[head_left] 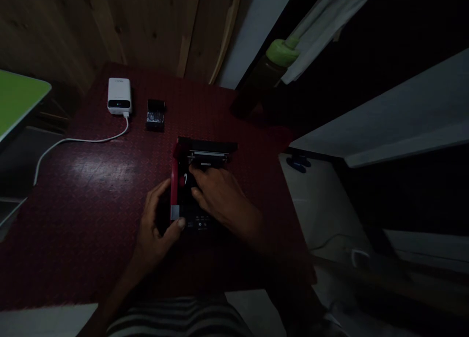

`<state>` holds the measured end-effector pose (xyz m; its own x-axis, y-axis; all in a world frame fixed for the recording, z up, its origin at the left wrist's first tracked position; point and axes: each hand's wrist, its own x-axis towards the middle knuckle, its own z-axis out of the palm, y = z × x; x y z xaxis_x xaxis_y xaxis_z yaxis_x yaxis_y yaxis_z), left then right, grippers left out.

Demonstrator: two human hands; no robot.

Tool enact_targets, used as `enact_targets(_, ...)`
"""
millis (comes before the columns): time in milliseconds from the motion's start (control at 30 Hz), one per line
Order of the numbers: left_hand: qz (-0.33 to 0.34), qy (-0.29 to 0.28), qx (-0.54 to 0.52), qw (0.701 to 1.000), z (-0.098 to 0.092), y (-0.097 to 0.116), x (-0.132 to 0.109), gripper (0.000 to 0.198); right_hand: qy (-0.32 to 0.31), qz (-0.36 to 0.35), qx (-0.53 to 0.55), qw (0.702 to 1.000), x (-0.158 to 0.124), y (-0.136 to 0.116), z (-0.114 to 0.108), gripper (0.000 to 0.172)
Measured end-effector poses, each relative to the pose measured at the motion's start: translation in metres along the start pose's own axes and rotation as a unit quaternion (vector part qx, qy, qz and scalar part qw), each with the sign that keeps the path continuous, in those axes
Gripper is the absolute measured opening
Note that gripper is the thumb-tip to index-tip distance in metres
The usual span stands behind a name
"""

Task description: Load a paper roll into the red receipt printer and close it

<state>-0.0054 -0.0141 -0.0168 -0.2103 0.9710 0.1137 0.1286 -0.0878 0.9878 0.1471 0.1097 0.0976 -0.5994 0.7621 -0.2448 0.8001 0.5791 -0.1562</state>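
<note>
A black and red device (pixel 175 186), which looks like a small label printer, stands on the dark red table with its lid raised at the back. My left hand (pixel 154 224) grips its left side, thumb on the front corner near a grey patch and fingers along the red edge. My right hand (pixel 218 193) reaches into the opened body from the right, fingers bent down beside a white and red round part (pixel 184 179). What those fingertips hold, if anything, is hidden in the dark interior. Behind my right hand runs a pale bar with a roller (pixel 208 155).
A white power bank (pixel 119 95) with a plugged-in white cable (pixel 88 140) lies at the back left. Near it is a black ribbon roll (pixel 156 116). A bottle with a green cap (pixel 282 52) stands at the back right. A green board (pixel 20 100) juts in from the left.
</note>
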Motion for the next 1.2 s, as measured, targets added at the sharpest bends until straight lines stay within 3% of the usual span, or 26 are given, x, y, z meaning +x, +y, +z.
enact_targets(100,0.008,-0.001,0.008,1.000,-0.001,-0.001,0.000,0.070,0.007,-0.001,0.014,1.000,-0.008,-0.002,-0.001,0.033)
enact_targets(167,0.004,-0.001,0.012,1.000,-0.001,0.001,0.000,0.069,0.045,-0.016,0.030,0.998,-0.015,0.000,0.001,0.025)
enact_targets(267,0.000,0.005,0.018,1.000,-0.001,0.002,0.000,0.070,0.150,-0.052,0.076,0.984,-0.035,0.008,0.001,0.017)
enact_targets(367,-0.011,0.004,0.017,1.000,-0.001,0.003,0.000,0.070,0.257,-0.087,0.190,0.944,-0.063,0.026,-0.005,0.023)
enact_targets(467,-0.024,0.005,0.012,1.000,-0.002,0.002,0.001,0.072,0.340,0.002,0.291,0.894,-0.085,0.054,-0.009,0.037)
enact_targets(567,-0.022,0.007,0.015,1.000,-0.002,-0.001,0.001,0.072,0.412,0.114,0.361,0.829,-0.082,0.088,0.007,0.036)
enact_targets(667,-0.009,0.019,0.019,1.000,-0.001,-0.005,0.001,0.072,0.416,0.177,0.424,0.785,-0.058,0.115,0.041,0.039)
enact_targets(800,-0.001,0.025,0.028,0.999,-0.001,-0.008,-0.001,0.070,0.358,0.180,0.456,0.795,-0.028,0.124,0.088,0.035)
enact_targets(900,-0.010,0.020,0.031,0.999,-0.002,-0.006,-0.001,0.070,0.341,0.177,0.460,0.800,-0.016,0.122,0.110,0.034)
enact_targets(1067,-0.033,0.027,0.021,0.999,0.000,0.002,-0.002,0.071,0.325,0.177,0.455,0.810,-0.017,0.126,0.122,0.042)
enact_targets(1133,-0.042,0.037,0.020,0.998,0.000,0.003,-0.002,0.071,0.316,0.181,0.454,0.813,-0.031,0.129,0.121,0.053)
enact_targets(1200,-0.045,0.032,0.022,0.998,0.000,0.003,-0.003,0.071,0.305,0.190,0.454,0.815,-0.053,0.130,0.118,0.052)
